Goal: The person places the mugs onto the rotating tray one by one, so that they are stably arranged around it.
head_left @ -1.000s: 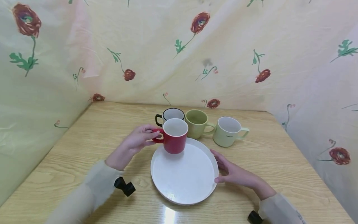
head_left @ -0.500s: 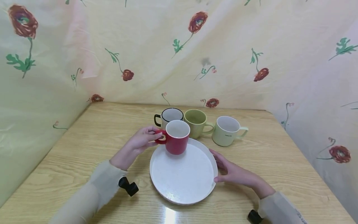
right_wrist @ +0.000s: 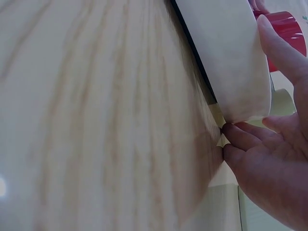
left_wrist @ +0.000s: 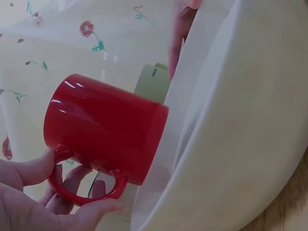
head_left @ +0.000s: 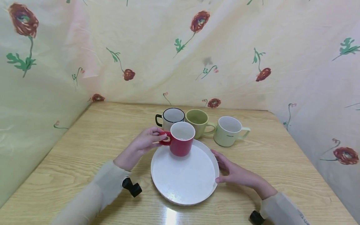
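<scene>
In the head view a red mug (head_left: pixel 181 144) with a white inside stands upright over the far part of a round white tray (head_left: pixel 184 178). My left hand (head_left: pixel 146 139) pinches its handle (left_wrist: pixel 86 192) between thumb and fingers. Whether the mug's base touches the tray cannot be told, as the tray's rim hides it in the left wrist view. My right hand (head_left: pixel 236 175) rests against the tray's right side. Its thumb (right_wrist: pixel 274 43) and fingertips (right_wrist: pixel 236 137) are spread apart along the outer wall, loosely bent.
Behind the tray stand a white mug (head_left: pixel 173 115) with a black rim and handle, an olive-green mug (head_left: pixel 197 125), and a pale green mug (head_left: pixel 227 134) to the right. The wooden table (head_left: pixel 92 143) ends at a flower-patterned sheet (head_left: pixel 157 47) at the back and sides.
My left hand has carried the red mug a little to the right and slightly nearer over the tray. The right hand has stayed at the tray's edge.
</scene>
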A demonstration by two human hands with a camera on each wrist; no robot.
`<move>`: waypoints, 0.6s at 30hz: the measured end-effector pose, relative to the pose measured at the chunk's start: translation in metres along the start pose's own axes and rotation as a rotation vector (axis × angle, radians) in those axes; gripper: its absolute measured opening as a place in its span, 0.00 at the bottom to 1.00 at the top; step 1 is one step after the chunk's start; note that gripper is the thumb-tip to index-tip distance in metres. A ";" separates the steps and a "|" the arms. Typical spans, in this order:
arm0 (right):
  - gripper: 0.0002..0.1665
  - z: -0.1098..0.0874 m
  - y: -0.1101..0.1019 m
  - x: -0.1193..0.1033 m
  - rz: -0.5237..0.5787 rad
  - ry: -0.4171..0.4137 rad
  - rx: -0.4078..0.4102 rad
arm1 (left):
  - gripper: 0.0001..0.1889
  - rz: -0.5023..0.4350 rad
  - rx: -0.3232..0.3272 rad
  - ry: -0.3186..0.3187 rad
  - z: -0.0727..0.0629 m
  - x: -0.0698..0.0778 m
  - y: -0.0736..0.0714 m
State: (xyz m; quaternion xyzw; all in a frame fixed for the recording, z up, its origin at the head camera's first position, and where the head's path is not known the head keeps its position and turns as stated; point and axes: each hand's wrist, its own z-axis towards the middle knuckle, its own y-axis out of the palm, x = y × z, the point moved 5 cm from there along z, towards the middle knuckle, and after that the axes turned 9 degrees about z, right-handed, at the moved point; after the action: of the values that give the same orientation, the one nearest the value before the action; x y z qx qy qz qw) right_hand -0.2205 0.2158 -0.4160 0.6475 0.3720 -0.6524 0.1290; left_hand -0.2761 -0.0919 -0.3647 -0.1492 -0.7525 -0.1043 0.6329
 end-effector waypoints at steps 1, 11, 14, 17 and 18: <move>0.59 0.000 0.000 0.000 0.004 -0.005 -0.004 | 0.07 -0.001 0.000 -0.001 0.001 0.000 0.001; 0.59 0.000 0.000 0.000 0.019 -0.007 -0.016 | 0.02 -0.015 0.004 0.001 0.007 -0.008 0.009; 0.60 -0.001 -0.001 0.000 0.030 0.012 -0.010 | 0.02 0.001 -0.003 0.002 0.009 -0.011 0.012; 0.60 -0.001 -0.001 -0.001 0.033 0.020 -0.009 | 0.02 0.013 0.000 -0.011 0.009 -0.013 0.014; 0.59 -0.001 -0.001 -0.001 0.034 0.019 -0.010 | 0.03 0.016 0.001 -0.014 0.010 -0.014 0.014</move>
State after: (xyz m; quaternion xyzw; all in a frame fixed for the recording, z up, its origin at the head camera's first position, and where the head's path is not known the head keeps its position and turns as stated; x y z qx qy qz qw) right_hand -0.2196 0.2169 -0.4150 0.6593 0.3656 -0.6421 0.1395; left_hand -0.2777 -0.0765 -0.3805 -0.1557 -0.7559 -0.0978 0.6283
